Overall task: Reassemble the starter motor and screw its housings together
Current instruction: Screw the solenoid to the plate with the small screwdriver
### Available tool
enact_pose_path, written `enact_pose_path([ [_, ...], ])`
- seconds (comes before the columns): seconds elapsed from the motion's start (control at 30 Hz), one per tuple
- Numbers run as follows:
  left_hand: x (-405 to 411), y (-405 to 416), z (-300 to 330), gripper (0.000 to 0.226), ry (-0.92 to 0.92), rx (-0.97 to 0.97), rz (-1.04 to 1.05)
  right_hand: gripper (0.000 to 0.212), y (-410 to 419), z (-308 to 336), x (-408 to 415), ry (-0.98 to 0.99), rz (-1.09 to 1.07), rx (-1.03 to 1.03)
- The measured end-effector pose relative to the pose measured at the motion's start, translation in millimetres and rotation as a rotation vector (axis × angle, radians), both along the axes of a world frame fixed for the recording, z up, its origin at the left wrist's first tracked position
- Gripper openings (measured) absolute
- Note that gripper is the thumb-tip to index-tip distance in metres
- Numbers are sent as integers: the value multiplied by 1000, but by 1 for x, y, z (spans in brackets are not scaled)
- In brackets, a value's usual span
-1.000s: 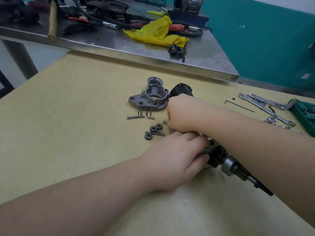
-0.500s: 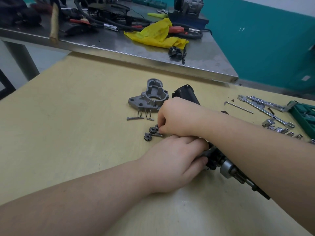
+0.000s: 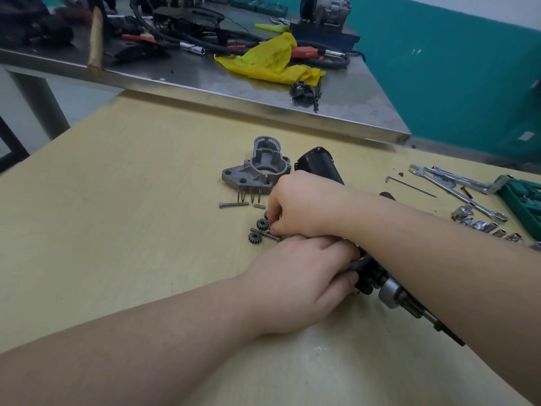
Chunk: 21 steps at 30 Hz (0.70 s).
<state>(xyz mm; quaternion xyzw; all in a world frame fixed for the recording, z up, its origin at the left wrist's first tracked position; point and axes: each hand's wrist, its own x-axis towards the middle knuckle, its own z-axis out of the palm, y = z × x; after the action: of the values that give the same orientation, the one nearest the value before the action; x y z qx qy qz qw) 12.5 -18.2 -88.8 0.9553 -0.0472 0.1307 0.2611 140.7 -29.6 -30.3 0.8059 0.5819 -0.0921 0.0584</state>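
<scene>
Both grips are partly hidden: left hand [image 3: 304, 276] clasps the motor shaft [image 3: 392, 294], right hand [image 3: 304, 209] seemingly pinches a gear [image 3: 262, 223].

Pale yellow table [image 3: 123, 218]; grey cast housing [image 3: 257, 168] on it, black motor casing [image 3: 319, 165] beside housing, dark toothed gears [image 3: 255, 237] nearer. Yellow cloth [image 3: 269, 61] beyond, teal wall [image 3: 456, 77].
</scene>
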Motion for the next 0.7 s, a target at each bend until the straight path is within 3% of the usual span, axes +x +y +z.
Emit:
enact_pose_path([
  [0.57,2,-1,0,36,-2,-68,-6,10,4,-5,2,71,3,17],
  [0.7,2,-1,0,27,-41,-31,4,12,-2,4,11,141,-27,87],
])
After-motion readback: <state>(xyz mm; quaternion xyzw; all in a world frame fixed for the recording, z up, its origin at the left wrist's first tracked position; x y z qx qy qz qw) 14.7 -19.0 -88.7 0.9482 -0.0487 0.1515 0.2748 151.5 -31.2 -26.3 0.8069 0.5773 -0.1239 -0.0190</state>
